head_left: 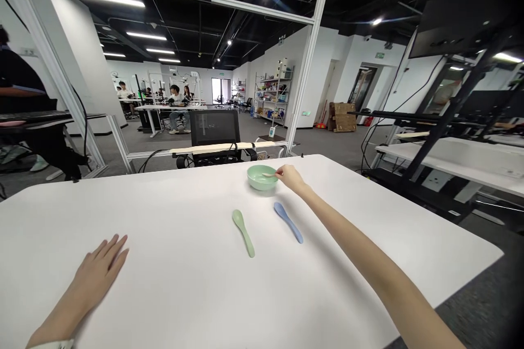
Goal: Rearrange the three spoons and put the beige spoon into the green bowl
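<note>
Right arm (364,253) outstretched, grip (291,178) pinched

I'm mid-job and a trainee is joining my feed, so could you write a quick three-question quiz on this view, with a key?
1. True or false: the blue spoon lies on the table, outside the green bowl.
2. Multiple choice: which of these is nearest the left hand?
A) the green spoon
B) the blue spoon
C) the green bowl
3. Short answer: what does the right hand hold, and where does its free end point?

Key:
1. True.
2. A.
3. A slim, pale utensil, pinched in the fingertips; its free end points toward the middle of the bowl. Whether it touches the bowl is too small to tell.
</note>
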Motion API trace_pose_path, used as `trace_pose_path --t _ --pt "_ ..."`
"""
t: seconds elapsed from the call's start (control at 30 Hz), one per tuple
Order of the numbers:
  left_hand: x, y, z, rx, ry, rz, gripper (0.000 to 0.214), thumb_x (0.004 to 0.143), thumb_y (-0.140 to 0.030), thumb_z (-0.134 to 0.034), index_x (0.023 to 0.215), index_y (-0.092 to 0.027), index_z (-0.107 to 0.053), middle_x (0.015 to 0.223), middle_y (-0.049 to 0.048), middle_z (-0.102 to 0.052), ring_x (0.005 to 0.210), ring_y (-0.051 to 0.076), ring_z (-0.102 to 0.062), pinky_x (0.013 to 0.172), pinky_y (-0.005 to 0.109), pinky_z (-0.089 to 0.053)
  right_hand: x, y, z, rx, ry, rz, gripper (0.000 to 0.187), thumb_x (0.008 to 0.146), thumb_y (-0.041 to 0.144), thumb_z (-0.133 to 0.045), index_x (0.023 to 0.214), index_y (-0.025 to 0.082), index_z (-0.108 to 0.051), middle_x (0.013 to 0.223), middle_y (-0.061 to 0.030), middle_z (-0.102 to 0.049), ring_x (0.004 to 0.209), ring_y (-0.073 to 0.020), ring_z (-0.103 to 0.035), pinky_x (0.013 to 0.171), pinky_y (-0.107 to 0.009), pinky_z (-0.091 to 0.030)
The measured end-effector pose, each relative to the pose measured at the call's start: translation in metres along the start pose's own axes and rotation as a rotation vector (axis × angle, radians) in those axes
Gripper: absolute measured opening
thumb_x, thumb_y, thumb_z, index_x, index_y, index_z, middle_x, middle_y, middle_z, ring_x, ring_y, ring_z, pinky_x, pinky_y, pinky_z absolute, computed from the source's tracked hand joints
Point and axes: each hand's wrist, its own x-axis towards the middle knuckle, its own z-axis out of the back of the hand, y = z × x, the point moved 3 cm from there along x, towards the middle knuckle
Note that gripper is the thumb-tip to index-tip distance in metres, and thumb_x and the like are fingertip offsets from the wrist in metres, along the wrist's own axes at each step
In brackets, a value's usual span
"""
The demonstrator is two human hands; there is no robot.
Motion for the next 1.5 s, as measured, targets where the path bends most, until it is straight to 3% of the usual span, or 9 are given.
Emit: trace_pose_path --t 0.3,0.53,0.67,0.83,0.97,1.07,1.23,1.4,1.5 --pt "-0.001 0.003 -0.001 -0.011 0.029 0.006 0.084 0.093 -0.059 -0.019 0.156 -0.013 -0.049 0.167 0.0144 -0.044 0.158 0.037 -0.032 0.127 0.058 -0.030 0.025 0.020 -0.031 -0.155 0.063 -0.043 0.020 0.091 0.014 -0.067 0.099 0.015 -0.085 0.104 -0.0188 -0.081 0.102 -0.0278 -0.076 0.088 -0.031 -0.052" --pt "-0.003 -0.001 0.005 0.002 0.046 0.007 0.081 0.096 -0.057 -0.018 0.157 -0.014 -0.048 0.167 0.0143 -0.043 0.159 0.035 -0.031 0.128 0.055 -0.028 0.017 0.019 -0.026 -0.132 0.021 -0.007 0.029 0.097 0.022 -0.058 0.111 0.014 -0.082 0.114 -0.0176 -0.080 0.112 -0.0291 -0.072 0.097 -0.035 -0.050" --pt "-0.002 -0.001 0.002 0.029 0.061 0.009 0.084 0.095 -0.057 -0.015 0.158 -0.011 -0.046 0.168 0.0147 -0.042 0.159 0.036 -0.031 0.128 0.055 -0.027 -0.004 0.001 -0.012 -0.059 -0.109 0.049 0.042 0.103 0.026 -0.045 0.130 0.013 -0.074 0.131 -0.0158 -0.074 0.124 -0.0294 -0.065 0.107 -0.038 -0.046" --pt "0.000 0.003 -0.002 0.010 0.048 0.005 0.088 0.094 -0.060 -0.012 0.158 -0.009 -0.045 0.169 0.0163 -0.040 0.159 0.038 -0.030 0.127 0.059 -0.027 -0.052 -0.053 -0.015 0.146 -0.304 0.198 0.049 0.104 0.038 -0.044 0.142 0.016 -0.065 0.142 -0.0160 -0.068 0.133 -0.0328 -0.060 0.114 -0.050 -0.045" --pt "0.002 0.005 -0.004 0.011 0.052 0.006 0.088 0.094 -0.060 -0.013 0.158 -0.010 -0.045 0.169 0.0153 -0.040 0.159 0.038 -0.029 0.127 0.058 -0.027 -0.092 -0.096 -0.041 0.185 -0.207 0.202 0.057 0.104 0.049 -0.041 0.149 0.018 -0.059 0.155 -0.0169 -0.057 0.145 -0.0348 -0.052 0.121 -0.057 -0.040" --pt "0.003 0.007 -0.006 0.011 0.050 0.004 0.087 0.094 -0.060 -0.013 0.157 -0.010 -0.046 0.169 0.0155 -0.040 0.159 0.037 -0.030 0.127 0.059 -0.027 -0.112 -0.113 -0.063 0.179 -0.081 0.182 0.059 0.104 0.051 -0.042 0.150 0.018 -0.058 0.161 -0.0152 -0.050 0.151 -0.0343 -0.044 0.125 -0.057 -0.035" --pt "0.005 0.011 -0.008 0.002 0.028 0.000 0.086 0.094 -0.060 -0.014 0.157 -0.012 -0.047 0.168 0.0155 -0.043 0.158 0.037 -0.033 0.126 0.059 -0.029 -0.123 -0.119 -0.079 0.171 0.004 0.161 0.057 0.104 0.049 -0.043 0.146 0.015 -0.064 0.158 -0.0163 -0.053 0.152 -0.0328 -0.044 0.126 -0.053 -0.035" --pt "0.005 0.013 -0.009 0.014 0.035 -0.006 0.089 0.094 -0.061 -0.011 0.157 -0.009 -0.047 0.168 0.0167 -0.042 0.159 0.038 -0.030 0.127 0.059 -0.027 -0.123 -0.116 -0.079 0.147 0.014 0.170 0.059 0.105 0.046 -0.040 0.143 0.010 -0.065 0.155 -0.0189 -0.055 0.151 -0.0323 -0.045 0.126 -0.050 -0.036" --pt "0.005 0.012 -0.010 0.016 0.039 -0.015 0.088 0.094 -0.060 -0.012 0.157 -0.009 -0.047 0.168 0.0171 -0.041 0.159 0.039 -0.031 0.126 0.060 -0.028 -0.123 -0.116 -0.077 0.165 0.005 0.168 0.056 0.105 0.046 -0.042 0.142 0.013 -0.067 0.155 -0.0174 -0.056 0.150 -0.0326 -0.046 0.126 -0.051 -0.036"
